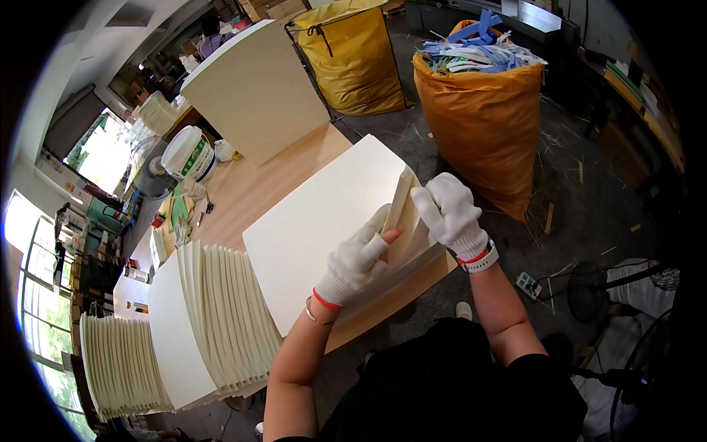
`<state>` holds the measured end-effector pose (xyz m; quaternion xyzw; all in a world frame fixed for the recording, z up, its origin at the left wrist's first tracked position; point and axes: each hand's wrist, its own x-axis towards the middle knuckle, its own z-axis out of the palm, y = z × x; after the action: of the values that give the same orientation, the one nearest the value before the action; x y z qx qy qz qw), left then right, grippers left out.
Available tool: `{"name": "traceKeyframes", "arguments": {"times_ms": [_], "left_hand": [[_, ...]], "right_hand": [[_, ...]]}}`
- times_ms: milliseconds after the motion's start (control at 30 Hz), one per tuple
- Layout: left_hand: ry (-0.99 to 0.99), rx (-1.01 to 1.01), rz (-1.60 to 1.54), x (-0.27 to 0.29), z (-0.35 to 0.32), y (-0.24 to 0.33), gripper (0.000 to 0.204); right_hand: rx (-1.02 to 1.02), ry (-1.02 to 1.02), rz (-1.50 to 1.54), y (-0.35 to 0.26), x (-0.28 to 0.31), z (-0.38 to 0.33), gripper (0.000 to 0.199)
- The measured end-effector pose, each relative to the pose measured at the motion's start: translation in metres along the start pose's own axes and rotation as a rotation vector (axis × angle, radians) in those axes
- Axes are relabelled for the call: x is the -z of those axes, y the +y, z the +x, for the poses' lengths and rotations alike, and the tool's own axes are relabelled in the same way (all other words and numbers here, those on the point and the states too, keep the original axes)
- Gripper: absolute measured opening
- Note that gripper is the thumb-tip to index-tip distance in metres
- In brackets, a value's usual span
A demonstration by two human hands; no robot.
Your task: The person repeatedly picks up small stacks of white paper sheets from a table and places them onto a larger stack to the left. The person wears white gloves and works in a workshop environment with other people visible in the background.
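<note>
A stack of large cream sheets (317, 221) lies on a wooden table (250, 184). At its right corner several sheets are lifted and bent upward. My right hand (448, 210), in a white knit glove, pinches the raised sheet edges (403, 195) from the right. My left hand (359, 258), gloved with a bare fingertip showing, presses against the lifted sheets from the left.
Fanned piles of cream sheets (213, 324) lie at the left, with another pile (118, 361) beyond. A tall cream stack (254, 92) and a white bucket (188, 153) stand further back. An orange sack of scraps (482, 110) and a yellow sack (346, 55) stand on the floor.
</note>
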<state>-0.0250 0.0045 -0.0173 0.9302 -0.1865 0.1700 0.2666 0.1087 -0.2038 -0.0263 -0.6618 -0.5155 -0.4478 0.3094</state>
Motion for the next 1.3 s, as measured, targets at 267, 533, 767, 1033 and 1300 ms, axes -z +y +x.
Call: {"name": "traceKeyframes", "arguments": {"times_ms": [267, 533, 767, 1033, 1300], "left_hand": [[-0.115, 0.13, -0.01, 0.005, 0.009, -0.003, 0.029], [-0.032, 0.056, -0.052, 0.001, 0.007, -0.009, 0.043], [0.0, -0.035, 0.009, -0.003, 0.004, -0.01, 0.052], [0.014, 0.053, -0.023, -0.002, 0.009, 0.001, 0.061], [0.076, -0.025, -0.051, -0.007, 0.001, -0.01, 0.051]], "right_hand": [[-0.042, 0.02, -0.076, 0.0, -0.002, -0.003, 0.032], [-0.08, 0.049, -0.001, -0.001, -0.004, -0.002, 0.024], [-0.08, 0.033, 0.02, -0.003, -0.004, 0.001, 0.021], [-0.172, 0.009, 0.033, -0.003, -0.005, 0.0, 0.023], [-0.105, 0.019, 0.116, -0.005, -0.003, 0.005, 0.024]]}}
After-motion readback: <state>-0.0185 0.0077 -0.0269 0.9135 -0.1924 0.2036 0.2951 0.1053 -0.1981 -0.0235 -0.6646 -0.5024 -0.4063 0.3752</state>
